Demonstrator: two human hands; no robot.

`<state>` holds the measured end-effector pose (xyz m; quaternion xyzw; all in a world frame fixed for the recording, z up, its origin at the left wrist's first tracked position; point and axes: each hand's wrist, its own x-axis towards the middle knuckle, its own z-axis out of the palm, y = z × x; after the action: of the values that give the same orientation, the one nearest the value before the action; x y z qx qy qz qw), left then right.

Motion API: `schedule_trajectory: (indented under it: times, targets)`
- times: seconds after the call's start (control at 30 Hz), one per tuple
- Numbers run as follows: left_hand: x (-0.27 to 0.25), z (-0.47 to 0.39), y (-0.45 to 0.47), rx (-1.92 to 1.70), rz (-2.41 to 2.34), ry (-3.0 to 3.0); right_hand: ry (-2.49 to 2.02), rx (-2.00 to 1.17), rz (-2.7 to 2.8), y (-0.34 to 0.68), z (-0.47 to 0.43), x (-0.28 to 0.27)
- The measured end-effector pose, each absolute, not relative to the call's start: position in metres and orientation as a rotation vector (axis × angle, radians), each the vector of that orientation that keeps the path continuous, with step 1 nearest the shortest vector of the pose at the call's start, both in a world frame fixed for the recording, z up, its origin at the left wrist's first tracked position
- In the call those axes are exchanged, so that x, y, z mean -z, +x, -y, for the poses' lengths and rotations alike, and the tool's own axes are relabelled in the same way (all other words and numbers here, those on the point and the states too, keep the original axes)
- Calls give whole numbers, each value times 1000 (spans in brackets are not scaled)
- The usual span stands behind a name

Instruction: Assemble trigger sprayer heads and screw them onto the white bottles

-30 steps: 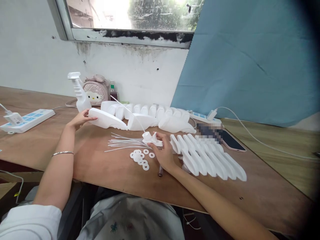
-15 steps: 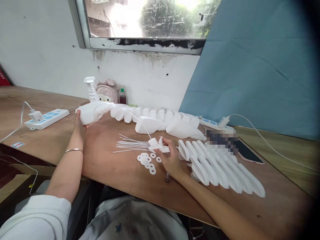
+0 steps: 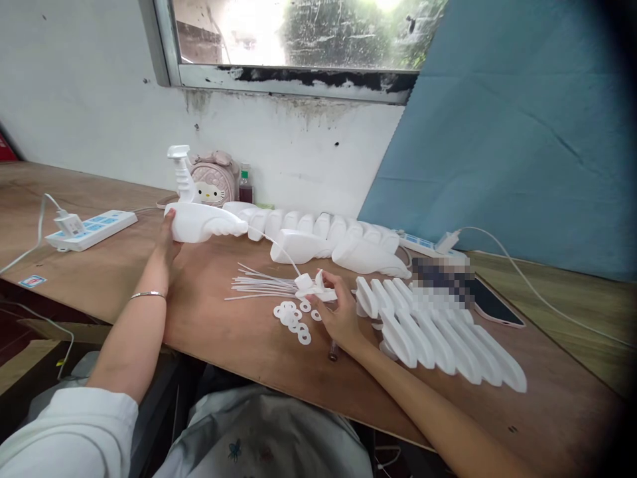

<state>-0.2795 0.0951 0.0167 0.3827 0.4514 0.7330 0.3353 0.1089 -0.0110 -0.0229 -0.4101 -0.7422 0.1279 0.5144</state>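
Observation:
My left hand (image 3: 172,234) grips the base end of a white plastic bottle (image 3: 202,224), held lying on its side above the table with its neck to the right. In my right hand (image 3: 342,317) is a white trigger spray head (image 3: 312,288), pinched between thumb and fingers. Its thin white dip tube (image 3: 281,247) curves up and left, with its far end at the bottle's mouth; whether the tip is inside, I cannot tell. Loose white tubes (image 3: 261,285) lie left of the spray head. White ring washers (image 3: 288,313) are heaped in front of them.
Behind lie a row of white bottles (image 3: 301,223) and two nearer ones. Nested white plastic pieces (image 3: 438,338) spread rightward beside a phone (image 3: 497,303). Power strips (image 3: 107,229) sit at both sides. A pink bag (image 3: 216,179) and a small dark cylinder (image 3: 333,350) are also there.
My left hand has brought the bottle rightward and tipped its neck slightly down, so its mouth now meets the tube's end. The right hand with the spray head has stayed nearly still.

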Motion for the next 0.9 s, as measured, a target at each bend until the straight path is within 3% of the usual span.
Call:
schedule_trajectory:
  times: [0.37,0.9]
  targets:
    - [-20,-99,-159,-1734,-909,1176,-1001,-394,1529,110,8,24]
    - [-10,-86,-144,-1745,-914,1100,-986,-372,1547,112,12,24]
